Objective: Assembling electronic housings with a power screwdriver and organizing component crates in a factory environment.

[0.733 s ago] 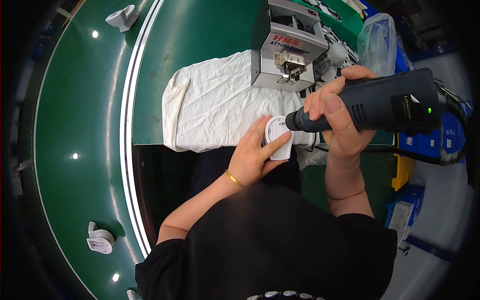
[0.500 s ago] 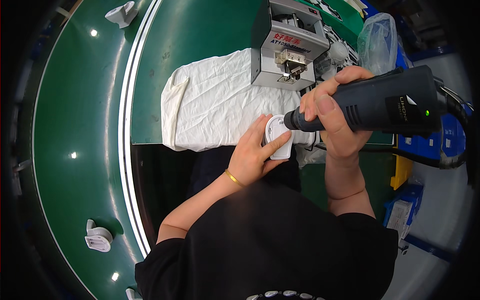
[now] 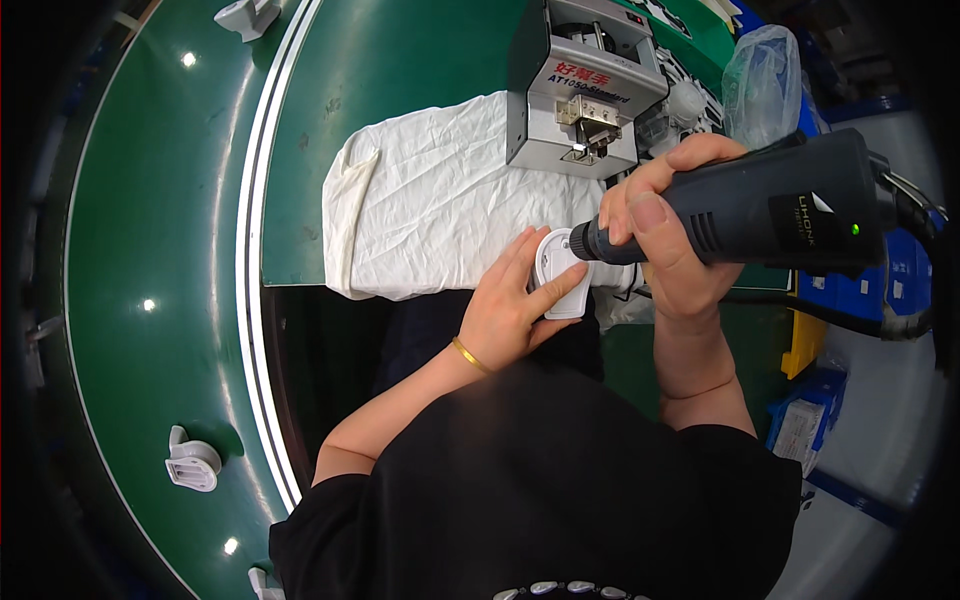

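My left hand (image 3: 503,312), with a gold bracelet at its wrist, is closed around a small white plastic housing (image 3: 566,297) with a rounded top, its thumb lying across the face. My right hand (image 3: 682,238) wraps a dark grey electric screwdriver (image 3: 775,205), which lies almost level with a green light lit near its back end. The screwdriver's ribbed nose meets the upper right part of the housing; the bit's tip and any screw are too small to make out. Beneath and beyond the housing, a wrinkled white cloth (image 3: 430,205) covers the table edge.
A grey screw feeder machine (image 3: 572,130) stands beyond the cloth. Beside it are a clear plastic bag (image 3: 762,85) and a green tray (image 3: 700,30). Left of the table runs a green conveyor belt (image 3: 140,230) carrying white plastic parts (image 3: 193,460). Blue bins (image 3: 805,410) stand at the right.
The white parts on the conveyor belt have shifted slightly toward the far end. Both hands keep their hold, with the screwdriver's nose still at the housing.
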